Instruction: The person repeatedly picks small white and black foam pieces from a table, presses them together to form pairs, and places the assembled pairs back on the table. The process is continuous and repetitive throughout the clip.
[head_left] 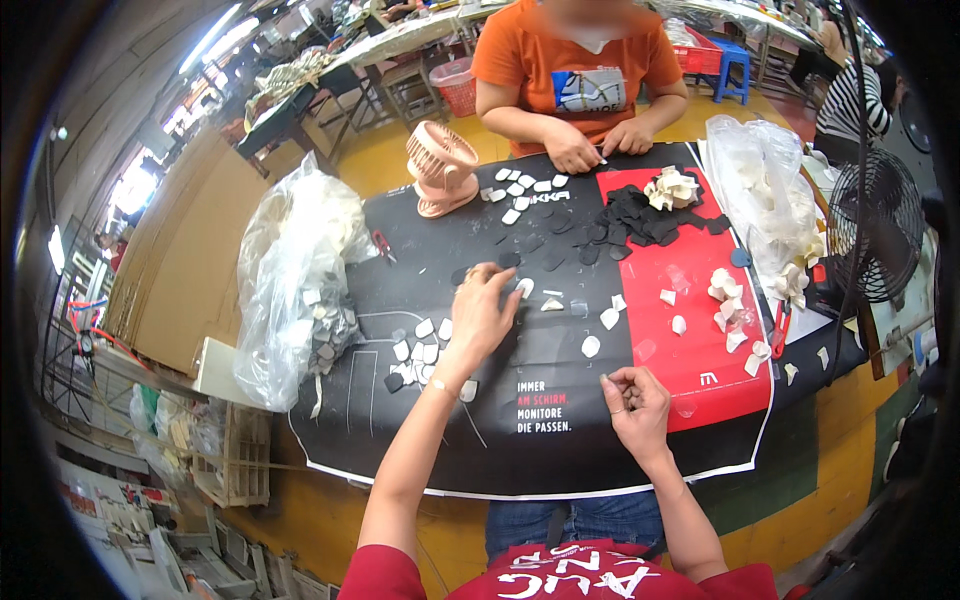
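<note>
White, flat and small, the piece [524,287] under the left hand's [480,318] fingertips lies on the black part of the bench [560,450]; its long axis seems to run from about 7 to 1 o'clock, though it is too small to be sure. The left hand reaches forward, fingers spread and pressing down on that piece. At 4 o'clock from it, the right hand [634,400] is curled with fingertips pinched together; what it pinches cannot be made out. A cluster of white and dark pieces [418,358] lies just at 8 o'clock of the left hand. Across the bench, another person's hands [598,145] work on similar pieces.
</note>
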